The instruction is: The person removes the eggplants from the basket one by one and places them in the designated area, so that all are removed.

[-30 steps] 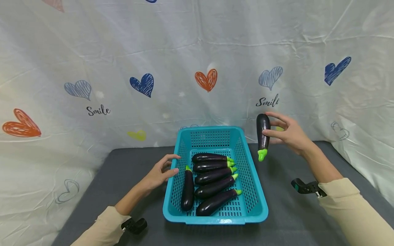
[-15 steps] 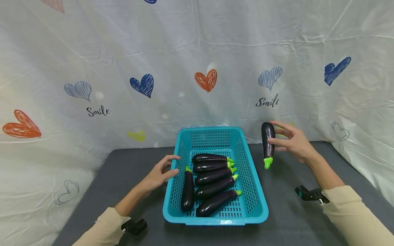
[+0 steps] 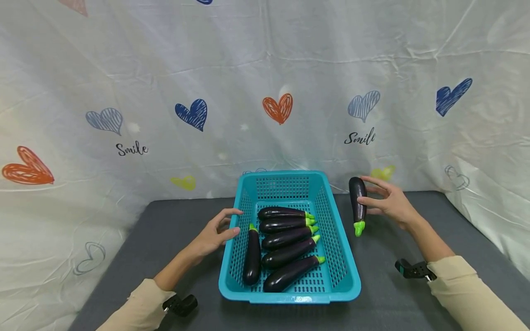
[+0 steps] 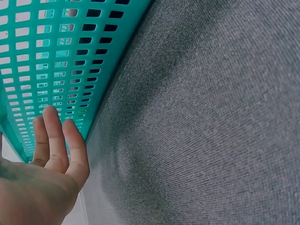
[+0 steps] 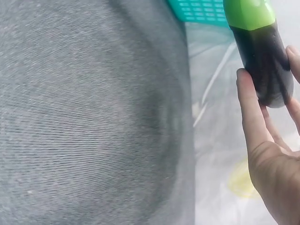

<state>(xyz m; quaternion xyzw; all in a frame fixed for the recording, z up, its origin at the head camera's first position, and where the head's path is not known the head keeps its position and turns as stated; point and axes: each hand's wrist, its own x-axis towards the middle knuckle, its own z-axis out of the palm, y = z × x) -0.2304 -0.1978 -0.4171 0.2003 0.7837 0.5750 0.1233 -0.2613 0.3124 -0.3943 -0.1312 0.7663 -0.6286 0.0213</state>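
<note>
In the head view, my right hand point(image 3: 391, 205) pinches a dark purple eggplant point(image 3: 357, 197) between thumb and fingers, just right of the basket. Its bright green stem end points down over the table; the right wrist view shows the green cap point(image 5: 251, 13) close up. My left hand point(image 3: 213, 234) rests at the left rim of a turquoise perforated basket point(image 3: 352, 280), with index fingertip and thumb tip over the rim. In the left wrist view its other fingers point(image 4: 56, 140) lie extended along the outer wall. Inside the basket, several eggplants point(image 3: 287, 236) lie crosswise and one eggplant point(image 3: 252, 257) lies lengthwise at the left.
The basket stands on a dark grey table point(image 3: 178, 225), with bare surface on both sides of it. Behind the table hangs a white curtain point(image 3: 232, 69) printed with hearts and the word Smile. Both wrists carry a black strapped device point(image 3: 414, 270).
The right hand has lowered the eggplant toward the table, first drifting right and then slightly back left. The left hand, the basket and the eggplants in it have stayed in place.
</note>
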